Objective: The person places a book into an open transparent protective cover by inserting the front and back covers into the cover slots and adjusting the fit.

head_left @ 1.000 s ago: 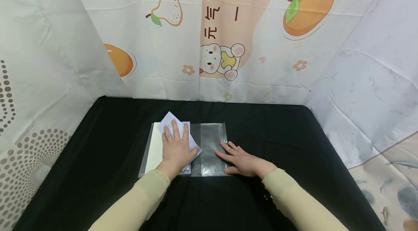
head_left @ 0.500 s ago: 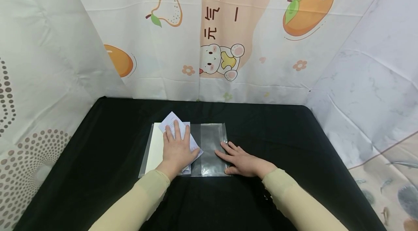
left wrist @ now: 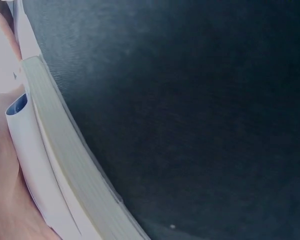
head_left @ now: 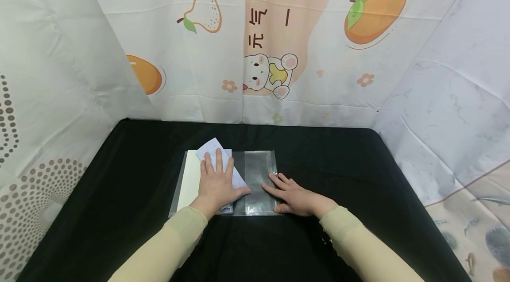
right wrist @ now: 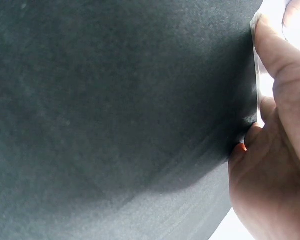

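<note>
Paper (head_left: 237, 179) is lying aslant on the book (head_left: 188, 184), the left grip (head_left: 216, 187) spreading flat over it and hiding its middle. Faint printed lines are showing beside the fingers, too small to read. Beneath, the book is resting on the left part of a clear plastic cover (head_left: 256, 164), on the black cloth of the desk (head_left: 318, 153). The right grip (head_left: 292, 195) is pressing the cover's shiny, creased right edge with parted fingers. In the left wrist view a pale curl is bulging beside the thick block of cream pages; whether it belongs to the paper I cannot tell. The right wrist view is cutting off most of the cover. Behind, a thin, creased curtain (head_left: 191, 60) is showing mangoes and sideways characters, 元气满 and 一天, with more running out of sight above.
</note>
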The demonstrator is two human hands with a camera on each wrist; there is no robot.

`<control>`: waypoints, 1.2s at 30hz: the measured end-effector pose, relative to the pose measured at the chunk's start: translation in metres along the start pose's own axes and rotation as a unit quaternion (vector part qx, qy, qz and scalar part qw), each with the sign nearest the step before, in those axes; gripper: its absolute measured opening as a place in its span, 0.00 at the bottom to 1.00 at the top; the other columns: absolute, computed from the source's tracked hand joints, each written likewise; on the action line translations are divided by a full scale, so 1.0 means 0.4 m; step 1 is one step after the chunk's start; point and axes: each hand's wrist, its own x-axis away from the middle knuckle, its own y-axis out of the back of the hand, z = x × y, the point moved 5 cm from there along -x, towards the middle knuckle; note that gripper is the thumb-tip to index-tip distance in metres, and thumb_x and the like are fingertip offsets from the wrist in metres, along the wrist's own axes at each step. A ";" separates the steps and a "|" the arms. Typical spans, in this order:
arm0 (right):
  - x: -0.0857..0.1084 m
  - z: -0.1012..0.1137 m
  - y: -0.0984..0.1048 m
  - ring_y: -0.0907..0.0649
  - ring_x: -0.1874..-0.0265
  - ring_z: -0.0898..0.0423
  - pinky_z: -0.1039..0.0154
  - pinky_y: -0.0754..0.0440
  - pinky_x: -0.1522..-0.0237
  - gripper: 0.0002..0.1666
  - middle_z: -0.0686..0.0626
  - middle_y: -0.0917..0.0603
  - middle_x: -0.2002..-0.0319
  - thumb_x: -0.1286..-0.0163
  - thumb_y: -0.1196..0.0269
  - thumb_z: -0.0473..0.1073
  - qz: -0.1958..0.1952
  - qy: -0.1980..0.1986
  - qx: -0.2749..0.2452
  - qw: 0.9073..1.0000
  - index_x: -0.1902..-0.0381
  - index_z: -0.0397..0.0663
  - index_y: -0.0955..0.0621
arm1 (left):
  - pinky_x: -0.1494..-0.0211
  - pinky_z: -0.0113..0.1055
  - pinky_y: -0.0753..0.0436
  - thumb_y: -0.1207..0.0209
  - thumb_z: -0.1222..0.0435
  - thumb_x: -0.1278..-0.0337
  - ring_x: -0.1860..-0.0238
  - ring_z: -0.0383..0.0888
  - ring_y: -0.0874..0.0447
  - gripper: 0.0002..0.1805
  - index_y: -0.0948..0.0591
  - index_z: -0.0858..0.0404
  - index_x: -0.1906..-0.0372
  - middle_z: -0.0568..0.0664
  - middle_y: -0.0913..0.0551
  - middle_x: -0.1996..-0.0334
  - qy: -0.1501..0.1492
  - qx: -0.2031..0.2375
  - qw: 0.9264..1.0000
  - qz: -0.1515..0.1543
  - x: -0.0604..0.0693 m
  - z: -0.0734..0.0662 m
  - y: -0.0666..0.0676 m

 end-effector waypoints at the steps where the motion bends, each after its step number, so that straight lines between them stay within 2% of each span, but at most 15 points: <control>1: 0.000 0.001 0.000 0.59 0.18 0.40 0.38 0.54 0.22 0.42 0.45 0.60 0.16 0.21 0.45 0.57 0.000 0.000 0.000 1.000 0.17 0.59 0.46 | 0.22 0.67 0.52 0.49 0.19 0.54 0.22 0.77 0.61 0.64 0.41 0.57 0.19 0.68 0.60 0.19 0.000 0.001 1.000 0.002 0.000 0.000 0.000; 9: 0.001 0.004 0.000 0.60 0.18 0.40 0.37 0.54 0.22 0.42 0.45 0.60 0.16 0.21 0.45 0.57 0.001 0.001 -0.004 1.000 0.17 0.58 0.46 | 0.22 0.67 0.53 0.47 0.21 0.52 0.22 0.78 0.64 0.64 0.45 0.56 0.18 0.69 0.63 0.19 0.007 0.019 1.000 0.008 0.001 0.001 0.007; 22: 0.003 0.005 -0.003 0.60 0.19 0.39 0.37 0.54 0.22 0.42 0.44 0.60 0.16 0.21 0.44 0.56 -0.002 0.006 -0.004 1.000 0.17 0.57 0.46 | 0.24 0.69 0.51 0.39 0.30 0.47 0.24 0.80 0.61 0.62 0.49 0.61 0.18 0.72 0.65 0.20 0.066 0.085 0.993 -0.045 0.004 0.015 0.009; 28: 0.000 0.002 -0.005 0.60 0.19 0.39 0.37 0.54 0.22 0.42 0.44 0.60 0.16 0.21 0.44 0.56 -0.004 0.006 -0.002 1.000 0.17 0.58 0.46 | 0.25 0.71 0.50 0.37 0.34 0.44 0.25 0.82 0.61 0.60 0.50 0.63 0.18 0.72 0.67 0.20 0.073 0.112 0.989 -0.059 0.004 0.021 0.007; 36: 0.000 0.002 -0.004 0.60 0.19 0.39 0.37 0.55 0.22 0.42 0.44 0.60 0.16 0.21 0.44 0.56 -0.003 0.005 -0.001 1.000 0.17 0.58 0.47 | 0.27 0.73 0.49 0.37 0.37 0.42 0.26 0.84 0.60 0.59 0.51 0.64 0.18 0.74 0.67 0.21 0.078 0.118 0.987 -0.077 0.001 0.025 0.001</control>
